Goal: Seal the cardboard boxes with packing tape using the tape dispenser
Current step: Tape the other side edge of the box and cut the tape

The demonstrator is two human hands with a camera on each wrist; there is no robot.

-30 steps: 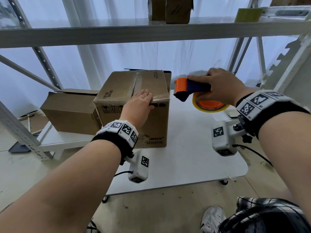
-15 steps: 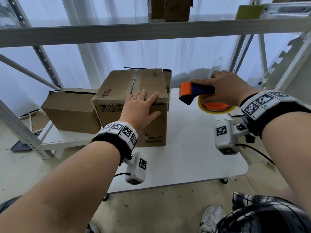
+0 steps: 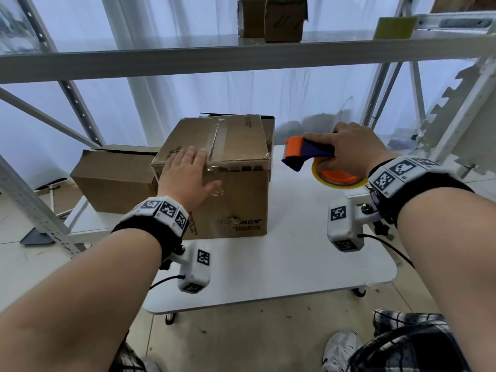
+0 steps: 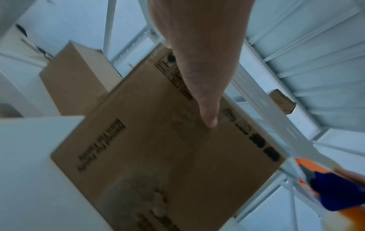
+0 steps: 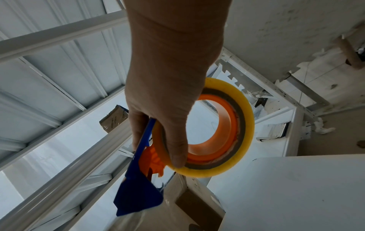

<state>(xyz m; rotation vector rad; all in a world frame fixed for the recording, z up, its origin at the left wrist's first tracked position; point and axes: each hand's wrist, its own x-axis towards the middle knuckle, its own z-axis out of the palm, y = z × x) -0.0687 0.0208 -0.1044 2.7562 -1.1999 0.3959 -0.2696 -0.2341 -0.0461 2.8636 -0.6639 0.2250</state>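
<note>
The white rectangular table [image 3: 308, 267] has open surface in front of and to the right of the taped brown cardboard box [image 3: 236, 200], wide enough for a hand to pass. The left hand [image 3: 188, 175] lies over the box's near top edge. The right hand [image 3: 349, 149] holds the orange-and-blue tape dispenser [image 3: 308, 154] in the air just right of the box. A second brown cardboard box [image 3: 115, 178] blocks the left side. A grey metal shelf beam [image 3: 214, 57] limits room above.
</note>
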